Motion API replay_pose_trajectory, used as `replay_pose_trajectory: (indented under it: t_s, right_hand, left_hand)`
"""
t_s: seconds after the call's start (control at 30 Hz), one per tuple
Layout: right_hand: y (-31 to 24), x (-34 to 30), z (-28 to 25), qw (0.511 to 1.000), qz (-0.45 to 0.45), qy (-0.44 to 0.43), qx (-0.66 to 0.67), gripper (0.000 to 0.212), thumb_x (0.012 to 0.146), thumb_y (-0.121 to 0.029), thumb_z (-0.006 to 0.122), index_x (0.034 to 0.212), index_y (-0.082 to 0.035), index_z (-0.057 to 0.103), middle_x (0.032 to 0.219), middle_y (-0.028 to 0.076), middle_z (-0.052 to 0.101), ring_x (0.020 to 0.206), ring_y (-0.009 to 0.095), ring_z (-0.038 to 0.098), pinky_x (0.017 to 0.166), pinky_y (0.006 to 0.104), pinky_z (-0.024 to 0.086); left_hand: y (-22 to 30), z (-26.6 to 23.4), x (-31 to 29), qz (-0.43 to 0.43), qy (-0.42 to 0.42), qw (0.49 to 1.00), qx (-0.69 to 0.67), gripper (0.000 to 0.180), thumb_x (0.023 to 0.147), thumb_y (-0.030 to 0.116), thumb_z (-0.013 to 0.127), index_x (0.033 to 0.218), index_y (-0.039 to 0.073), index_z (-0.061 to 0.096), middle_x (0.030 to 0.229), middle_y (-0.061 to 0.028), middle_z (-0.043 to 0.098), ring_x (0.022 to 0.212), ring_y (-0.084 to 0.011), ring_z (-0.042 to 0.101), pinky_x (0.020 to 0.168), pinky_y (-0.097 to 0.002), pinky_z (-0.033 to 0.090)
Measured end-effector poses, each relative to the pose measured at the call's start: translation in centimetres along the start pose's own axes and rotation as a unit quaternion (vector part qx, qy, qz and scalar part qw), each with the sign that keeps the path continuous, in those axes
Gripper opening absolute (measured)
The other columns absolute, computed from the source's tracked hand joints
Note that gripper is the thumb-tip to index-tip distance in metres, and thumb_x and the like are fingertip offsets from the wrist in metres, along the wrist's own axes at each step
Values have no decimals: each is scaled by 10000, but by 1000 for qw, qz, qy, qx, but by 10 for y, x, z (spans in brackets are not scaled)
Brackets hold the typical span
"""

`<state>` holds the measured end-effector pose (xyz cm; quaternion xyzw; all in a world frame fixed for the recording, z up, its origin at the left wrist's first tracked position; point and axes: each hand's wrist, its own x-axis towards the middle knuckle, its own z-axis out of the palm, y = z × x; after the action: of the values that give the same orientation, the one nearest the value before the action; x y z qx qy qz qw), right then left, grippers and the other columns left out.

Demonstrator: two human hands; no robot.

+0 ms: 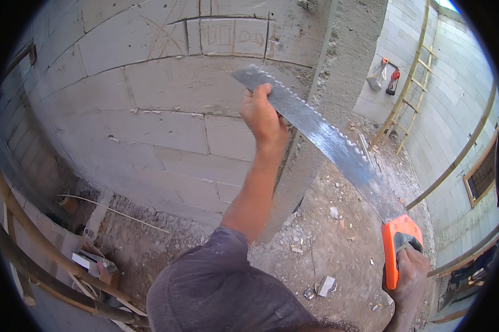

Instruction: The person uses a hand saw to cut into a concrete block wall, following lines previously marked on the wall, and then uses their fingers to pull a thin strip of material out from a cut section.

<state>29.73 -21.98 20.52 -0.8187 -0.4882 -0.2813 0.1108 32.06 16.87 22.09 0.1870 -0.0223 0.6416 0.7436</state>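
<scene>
A large hand saw with a wide grey blade point(328, 138) and coarse teeth spans the view from upper middle to lower right, teeth facing up and right. My right hand point(412, 271) is closed round its orange handle point(391, 253). Near the tip of the blade, my left hand point(262, 117) pinches the metal, its thumb on the visible face and the other fingers mostly hidden behind. The blade lies in front of the pale block wall point(166, 133) and the rough concrete column point(346, 61).
A bamboo ladder point(412, 91) leans at the far right, near a hanging plastic bag point(377, 76) and a red tool point(393, 82). Bamboo poles point(45, 249) cross the lower left. Rubble and a white block piece point(326, 285) lie on the dirt floor point(304, 260) below.
</scene>
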Motion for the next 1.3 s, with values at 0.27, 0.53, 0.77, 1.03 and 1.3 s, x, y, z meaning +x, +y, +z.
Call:
replay_pose_trajectory:
  t_s: [0.27, 0.53, 0.77, 1.03, 1.3]
  right_hand:
    - [-34, 120, 44, 991, -130, 37, 4, 176, 637, -64, 666, 690, -68, 498, 617, 74, 504, 579, 278, 556, 498, 392, 425]
    - [-26, 126, 41, 994, -107, -3, -15, 165, 649, -59, 658, 692, -57, 498, 618, 85, 499, 577, 292, 549, 491, 392, 414]
    - [-4, 99, 10, 998, -67, -2, 4, 202, 646, -46, 654, 683, -47, 455, 613, 111, 471, 545, 334, 508, 498, 423, 394]
    - [35, -27, 31, 997, -9, 67, 28, 185, 622, 21, 619, 645, -33, 444, 589, 137, 430, 543, 356, 498, 492, 439, 355]
    - [-61, -213, 137, 962, 227, 121, 93, 230, 578, -88, 679, 588, -82, 449, 588, 79, 414, 534, 278, 487, 514, 408, 388]
  left_hand:
    - [64, -47, 118, 64, 32, 993, 91, 62, 807, 69, 599, 858, 50, 569, 828, -46, 580, 743, -165, 604, 648, -304, 490]
    - [30, -41, 132, 103, 56, 992, 37, 73, 783, 66, 590, 833, 40, 543, 808, -53, 573, 720, -190, 598, 633, -339, 484]
    - [1, -23, 88, 56, 43, 996, 48, 61, 792, 52, 581, 818, 36, 529, 769, -32, 541, 670, -150, 534, 608, -316, 441]
    - [-29, 11, -22, 12, -64, 998, -1, 40, 853, 38, 560, 837, 12, 587, 780, -31, 599, 641, -104, 567, 610, -245, 467]
    - [-32, 7, -165, -159, -211, 956, 124, 184, 870, 42, 538, 1013, -67, 579, 897, -173, 648, 706, -249, 654, 595, -401, 603]
